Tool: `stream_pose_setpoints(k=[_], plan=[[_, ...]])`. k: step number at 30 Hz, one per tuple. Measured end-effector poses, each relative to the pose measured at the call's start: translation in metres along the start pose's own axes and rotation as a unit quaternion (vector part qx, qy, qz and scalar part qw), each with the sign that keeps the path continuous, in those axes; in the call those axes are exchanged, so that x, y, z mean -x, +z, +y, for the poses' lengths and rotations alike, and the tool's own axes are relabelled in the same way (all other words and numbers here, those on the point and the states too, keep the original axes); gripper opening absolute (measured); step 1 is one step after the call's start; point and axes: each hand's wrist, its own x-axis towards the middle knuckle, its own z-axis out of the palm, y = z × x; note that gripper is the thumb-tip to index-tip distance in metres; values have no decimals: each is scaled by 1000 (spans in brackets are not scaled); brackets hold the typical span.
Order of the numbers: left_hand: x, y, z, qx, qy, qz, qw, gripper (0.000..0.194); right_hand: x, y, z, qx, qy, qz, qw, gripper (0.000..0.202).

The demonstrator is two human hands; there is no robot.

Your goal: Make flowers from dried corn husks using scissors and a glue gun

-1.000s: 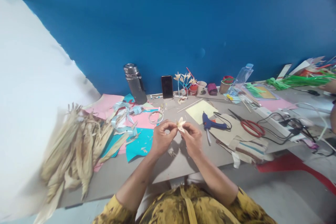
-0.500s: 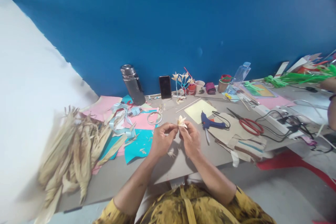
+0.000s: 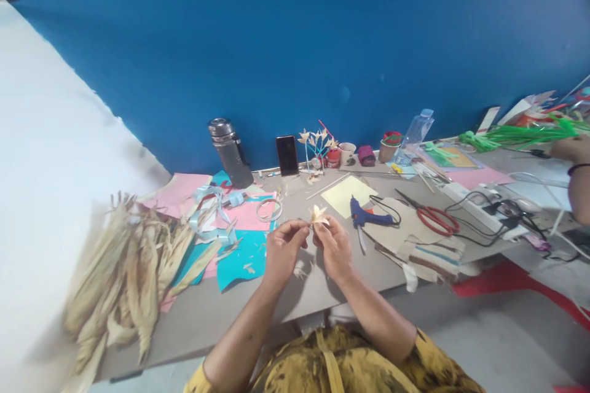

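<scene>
A small cream husk flower (image 3: 318, 215) stands upright between my hands, over the grey table (image 3: 295, 313). My right hand (image 3: 335, 247) is closed on its base, thumb and fingers pinched together. Just left of the flower, my left hand (image 3: 286, 249) is closed too, thumb against the fingertips near the flower's lower end; whatever lies between them is too small to make out. Pale scraps (image 3: 300, 271) lie on the table below. Further back, similar finished flowers (image 3: 318, 137) stand on blue stems.
Dried corn husks (image 3: 133, 270) and blue and pink sheets lie left. A blue glue gun (image 3: 369, 215), red-handled scissors (image 3: 436, 220) and a power strip (image 3: 483, 209) with cables lie right. A flask (image 3: 230, 153) and phone (image 3: 287, 155) stand behind. Another person's arm (image 3: 579, 190) shows far right.
The view has shifted slightly. My fingers have barely moved, and the flower remains in my right hand with its petals turned a little.
</scene>
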Motion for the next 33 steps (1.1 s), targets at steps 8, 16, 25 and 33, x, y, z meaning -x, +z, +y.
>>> stream_pose_setpoints(k=[8,16,25,33], plan=[[5,-4,-4,39,8,-43,998,31,0,-4,3,-5,-15,-11,1000,33],[1,-3,-11,176,-59,-65,981,50,-2,-5,4,-79,-7,-17,997,29],[3,3,-2,92,-14,-9,996,20,0,0,10,-105,23,-5,994,23],[-1,5,-9,121,-56,-63,989,24,3,3,5,-170,42,-7,985,17]])
